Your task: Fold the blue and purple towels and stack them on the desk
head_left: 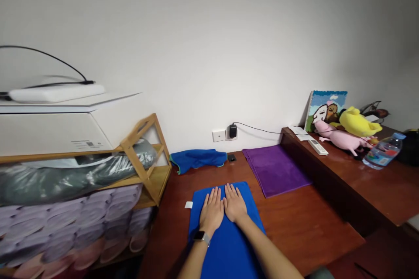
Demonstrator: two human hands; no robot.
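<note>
A blue cloth (225, 244) lies flat on the brown wooden desk, with a small white tag (189, 205) sticking out from its left edge. My left hand (212, 210), a watch on its wrist, rests palm down on the cloth with fingers stretched out. Beside it my right hand (234, 202) also presses flat on the cloth, fingers extended, the two thumbs close together. Behind them, against the wall, lies a bunched blue cloth (198, 159) with green edging. To the right is a folded purple cloth (276, 170).
At left stands a wooden rack (149, 170) with rows of slippers (81, 213), a plastic-wrapped bundle (72, 178) and a white box (49, 133). A raised ledge at right bears a remote (317, 147), plush toys (358, 122), a picture (327, 107) and a water bottle (383, 152).
</note>
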